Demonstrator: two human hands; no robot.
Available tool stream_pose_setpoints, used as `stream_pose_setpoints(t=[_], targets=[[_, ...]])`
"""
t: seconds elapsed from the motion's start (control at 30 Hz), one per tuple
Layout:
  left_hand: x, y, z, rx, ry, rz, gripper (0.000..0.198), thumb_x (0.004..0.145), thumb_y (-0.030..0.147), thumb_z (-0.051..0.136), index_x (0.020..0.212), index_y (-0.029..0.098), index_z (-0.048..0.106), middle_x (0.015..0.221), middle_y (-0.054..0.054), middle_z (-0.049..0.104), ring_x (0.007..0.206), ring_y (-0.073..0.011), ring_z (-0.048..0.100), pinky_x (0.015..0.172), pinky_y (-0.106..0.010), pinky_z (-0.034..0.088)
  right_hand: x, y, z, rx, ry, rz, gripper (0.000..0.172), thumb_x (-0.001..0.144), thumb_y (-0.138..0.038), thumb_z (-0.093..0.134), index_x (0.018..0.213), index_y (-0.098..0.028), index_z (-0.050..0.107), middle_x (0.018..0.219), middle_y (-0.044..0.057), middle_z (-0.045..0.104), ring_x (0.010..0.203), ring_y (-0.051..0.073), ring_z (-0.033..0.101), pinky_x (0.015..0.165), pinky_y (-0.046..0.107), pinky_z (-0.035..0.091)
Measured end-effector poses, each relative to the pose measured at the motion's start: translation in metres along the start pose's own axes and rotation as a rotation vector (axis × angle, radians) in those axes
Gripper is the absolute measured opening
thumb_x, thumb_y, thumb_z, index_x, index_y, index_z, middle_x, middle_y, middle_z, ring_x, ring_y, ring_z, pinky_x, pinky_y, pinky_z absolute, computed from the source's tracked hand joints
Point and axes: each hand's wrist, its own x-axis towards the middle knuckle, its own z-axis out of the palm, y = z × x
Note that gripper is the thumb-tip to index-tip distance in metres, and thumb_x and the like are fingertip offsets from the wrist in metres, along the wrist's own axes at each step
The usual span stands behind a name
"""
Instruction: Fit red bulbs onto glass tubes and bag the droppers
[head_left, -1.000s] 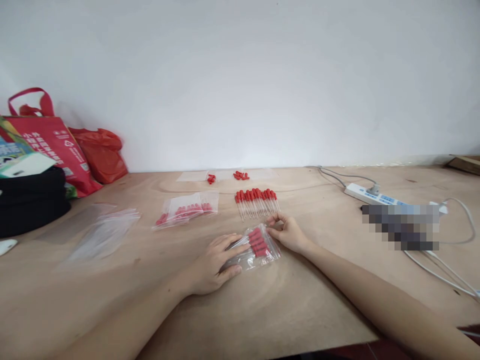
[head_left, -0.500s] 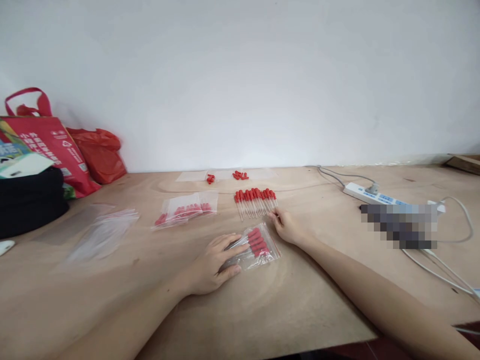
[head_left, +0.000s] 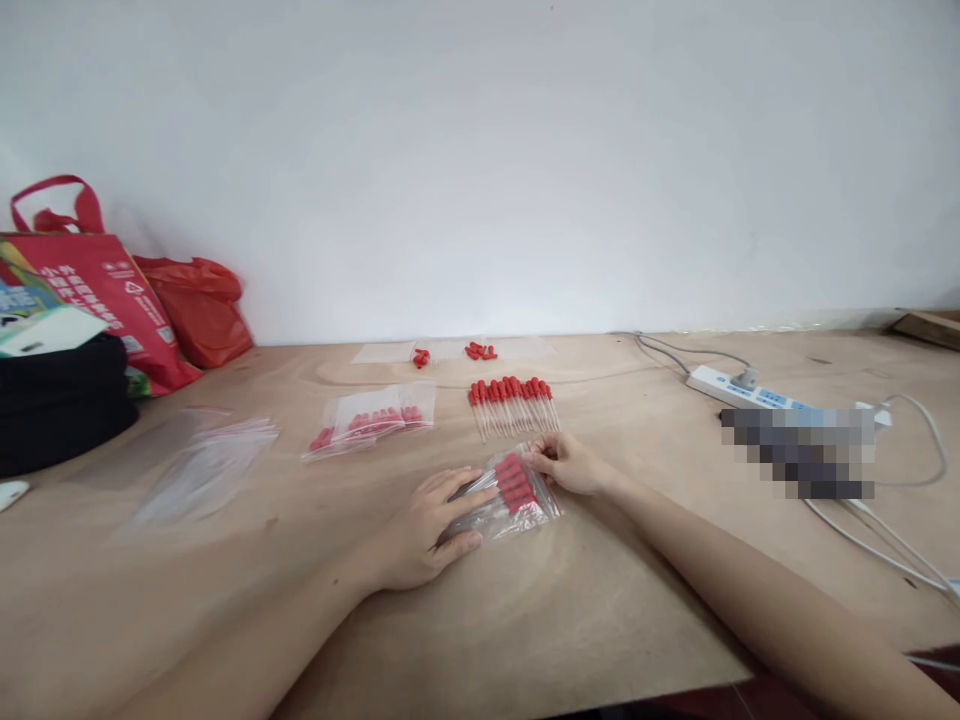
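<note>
A clear zip-lock bag (head_left: pixel 501 524) lies on the wooden table with several red-bulbed droppers (head_left: pixel 514 484) inside, bulbs toward its sealing edge on the right. Stretched flat across the bag's left part, my left hand (head_left: pixel 439 522) presses it to the table, thumb at the lower edge. My right hand (head_left: pixel 564 463) pinches the bag's upper right corner between thumb and fingers. Just beyond it, a row of loose droppers (head_left: pixel 512 405) lies side by side, red bulbs facing the wall. Filled zip-lock bags (head_left: pixel 375 418) overlap to the left of the row.
Bare zip-lock bags (head_left: pixel 199 480) are fanned out at left. Loose red rubber bulbs (head_left: pixel 480 351) sit near the wall. A white power strip (head_left: pixel 750 390) with cables and a pixelated dark object (head_left: pixel 799 452) occupy the right. Red bags (head_left: pixel 199 310) and a black item (head_left: pixel 64 400) stand far left.
My right hand has moved from beside the loose droppers' tips down and left to the bag's corner, and now grips it. My left hand has stayed put.
</note>
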Motion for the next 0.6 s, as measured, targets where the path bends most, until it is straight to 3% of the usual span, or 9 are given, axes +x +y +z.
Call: stream_pose_setpoints(t=[0.13,0.3,0.43,0.5,0.6], targets=[[0.001,0.0,0.001,0.012,0.001,-0.006,0.044,0.084,0.033,0.041,0.128,0.03,0.034,0.137,-0.005,0.028,0.125,-0.0264,0.025,0.1,-0.047,0.024,-0.01,-0.011,-0.006,0.123,-0.107,0.138,0.034,0.057,-0.04,0.067,0.067,-0.019,0.043,0.043,-0.007,0.051,0.038,0.007,0.047,0.036,0.017,0.034],[0.001,-0.001,0.002,0.018,0.02,0.006,0.044,0.084,0.034,0.041,0.127,0.029,0.036,0.137,-0.005,0.03,0.125,-0.0262,0.026,0.1,-0.047,0.024,-0.023,-0.023,-0.016,0.128,-0.377,0.326,0.037,0.046,-0.021,0.075,0.072,-0.015,0.051,0.049,-0.005,0.058,0.042,0.007,0.053,0.036,0.014,0.039],[0.0,-0.002,0.002,0.009,0.032,0.014,0.044,0.084,0.034,0.041,0.128,0.031,0.034,0.137,-0.004,0.029,0.124,-0.0262,0.026,0.099,-0.047,0.026,-0.024,-0.027,-0.015,0.107,-0.282,0.369,0.029,0.051,-0.024,0.073,0.066,-0.015,0.049,0.044,-0.007,0.053,0.038,0.006,0.051,0.034,0.014,0.038],[0.0,-0.002,0.002,0.008,0.033,0.014,0.044,0.084,0.035,0.041,0.128,0.031,0.034,0.137,-0.004,0.029,0.124,-0.0261,0.026,0.099,-0.047,0.026,-0.023,-0.027,-0.012,0.076,-0.211,0.337,0.029,0.054,-0.03,0.072,0.067,-0.016,0.049,0.044,-0.007,0.053,0.036,0.006,0.048,0.032,0.014,0.035],[-0.001,-0.001,0.002,0.001,0.031,0.007,0.045,0.084,0.035,0.041,0.128,0.03,0.033,0.137,-0.004,0.03,0.124,-0.0257,0.026,0.1,-0.046,0.026,-0.02,-0.025,-0.007,0.045,-0.214,0.259,0.031,0.053,-0.035,0.073,0.064,-0.013,0.053,0.046,-0.006,0.052,0.034,0.003,0.041,0.029,0.013,0.027]])
